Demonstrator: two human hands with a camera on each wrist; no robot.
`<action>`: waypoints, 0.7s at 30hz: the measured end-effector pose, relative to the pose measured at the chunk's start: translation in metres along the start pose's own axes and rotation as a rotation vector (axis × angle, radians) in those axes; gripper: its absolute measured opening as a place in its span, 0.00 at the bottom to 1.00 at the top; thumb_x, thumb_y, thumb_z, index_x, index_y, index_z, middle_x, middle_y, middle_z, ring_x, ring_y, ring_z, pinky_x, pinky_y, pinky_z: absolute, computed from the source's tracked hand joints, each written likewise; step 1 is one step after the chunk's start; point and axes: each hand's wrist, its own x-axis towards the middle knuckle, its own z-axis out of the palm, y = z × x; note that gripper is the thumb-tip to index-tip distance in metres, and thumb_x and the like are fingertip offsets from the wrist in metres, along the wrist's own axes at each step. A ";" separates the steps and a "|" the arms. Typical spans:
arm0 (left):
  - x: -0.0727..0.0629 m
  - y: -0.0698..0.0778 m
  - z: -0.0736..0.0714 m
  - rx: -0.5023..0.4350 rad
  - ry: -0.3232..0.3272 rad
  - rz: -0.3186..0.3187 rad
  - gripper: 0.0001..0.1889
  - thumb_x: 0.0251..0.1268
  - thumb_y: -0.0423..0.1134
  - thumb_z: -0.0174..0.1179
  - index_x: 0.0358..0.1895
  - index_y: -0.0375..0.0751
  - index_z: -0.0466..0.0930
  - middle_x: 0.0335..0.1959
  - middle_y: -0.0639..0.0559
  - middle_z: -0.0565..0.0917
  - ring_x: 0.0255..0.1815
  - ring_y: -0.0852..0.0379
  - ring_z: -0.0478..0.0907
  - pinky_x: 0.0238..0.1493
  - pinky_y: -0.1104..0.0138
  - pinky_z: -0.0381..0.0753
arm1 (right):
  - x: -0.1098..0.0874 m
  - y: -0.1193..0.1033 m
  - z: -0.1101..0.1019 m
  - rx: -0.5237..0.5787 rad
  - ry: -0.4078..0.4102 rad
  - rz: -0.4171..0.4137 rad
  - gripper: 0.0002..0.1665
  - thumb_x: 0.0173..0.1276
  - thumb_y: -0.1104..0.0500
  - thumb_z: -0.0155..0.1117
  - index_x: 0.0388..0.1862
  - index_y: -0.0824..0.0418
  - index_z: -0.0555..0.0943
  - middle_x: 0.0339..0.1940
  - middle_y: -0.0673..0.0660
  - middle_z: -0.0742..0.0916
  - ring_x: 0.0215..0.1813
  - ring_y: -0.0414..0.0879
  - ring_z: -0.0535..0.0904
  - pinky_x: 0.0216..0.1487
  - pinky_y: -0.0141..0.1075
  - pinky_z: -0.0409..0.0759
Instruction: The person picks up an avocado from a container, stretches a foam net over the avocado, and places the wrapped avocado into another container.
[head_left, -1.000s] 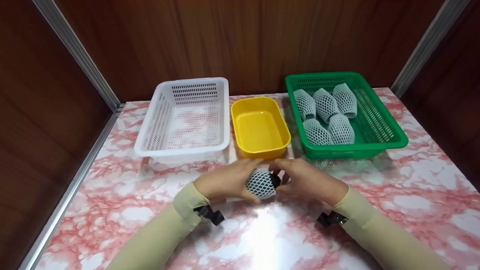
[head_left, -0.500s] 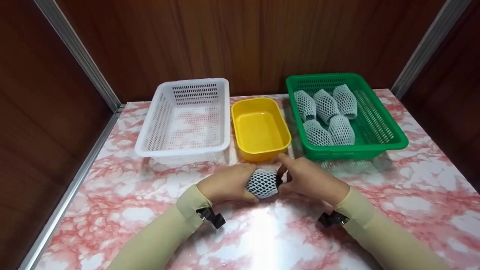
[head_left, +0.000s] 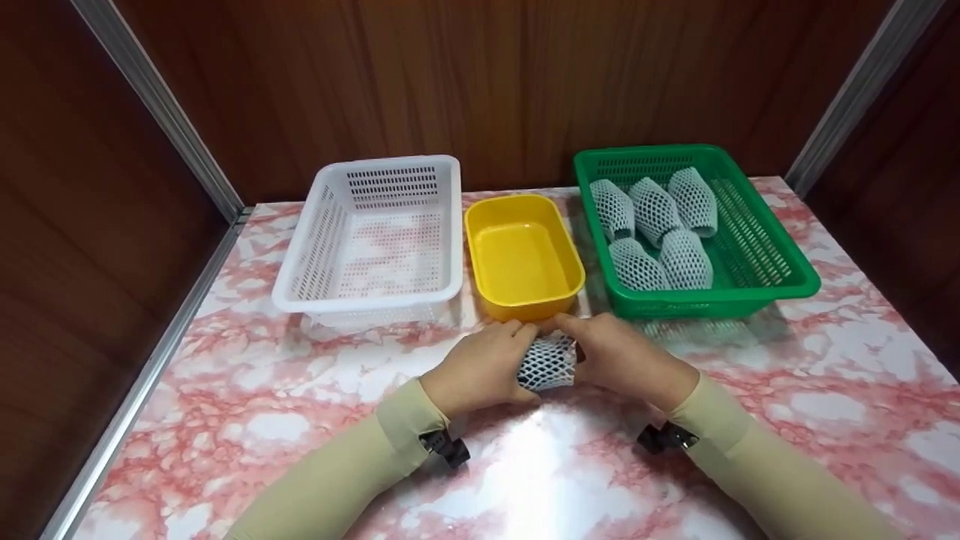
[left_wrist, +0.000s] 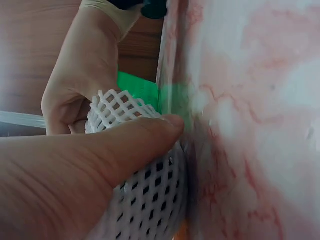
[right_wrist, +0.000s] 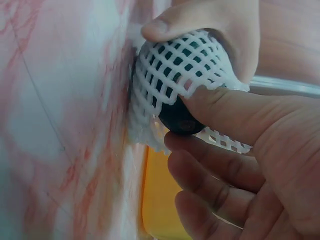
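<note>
A white foam net sleeve covers a dark, smooth, rounded object, whose end shows at the sleeve's opening in the right wrist view. My left hand grips the sleeve from the left, its thumb lying along the mesh. At the open end, on the right, my right hand pinches the sleeve's edge; its thumb presses there while a fingertip touches the dark object from below. The sleeve's loose rim reaches past the left thumb toward the right hand. Both hands are low over the marbled table.
Just behind the hands stands a yellow bin. A white basket is on the left, and a green basket on the right holds several sleeved objects. Wooden panels rise behind and at both sides.
My left hand has shifted right with the sleeved object, closing up to the right hand. In the head view the dark end that showed earlier is now hidden by the sleeve and right fingers.
</note>
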 end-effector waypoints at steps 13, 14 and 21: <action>0.003 0.003 0.005 -0.184 0.007 -0.004 0.49 0.51 0.59 0.85 0.73 0.42 0.71 0.58 0.51 0.83 0.56 0.54 0.83 0.64 0.60 0.87 | -0.002 -0.026 -0.004 -0.008 0.126 0.040 0.43 0.70 0.48 0.79 0.78 0.61 0.75 0.74 0.63 0.84 0.70 0.60 0.84 0.72 0.58 0.84; 0.002 0.001 0.004 -0.200 -0.003 -0.004 0.51 0.51 0.59 0.86 0.74 0.41 0.70 0.60 0.50 0.83 0.57 0.53 0.84 0.66 0.60 0.86 | 0.000 -0.026 0.001 0.006 0.093 0.046 0.47 0.69 0.46 0.80 0.81 0.61 0.72 0.75 0.64 0.83 0.71 0.60 0.84 0.73 0.58 0.83; -0.012 -0.020 -0.022 -0.265 -0.125 -0.052 0.58 0.48 0.61 0.87 0.81 0.43 0.66 0.69 0.48 0.82 0.65 0.51 0.83 0.73 0.56 0.83 | 0.004 -0.020 0.019 0.037 0.018 0.034 0.52 0.65 0.48 0.85 0.82 0.62 0.70 0.66 0.65 0.89 0.61 0.58 0.89 0.65 0.55 0.88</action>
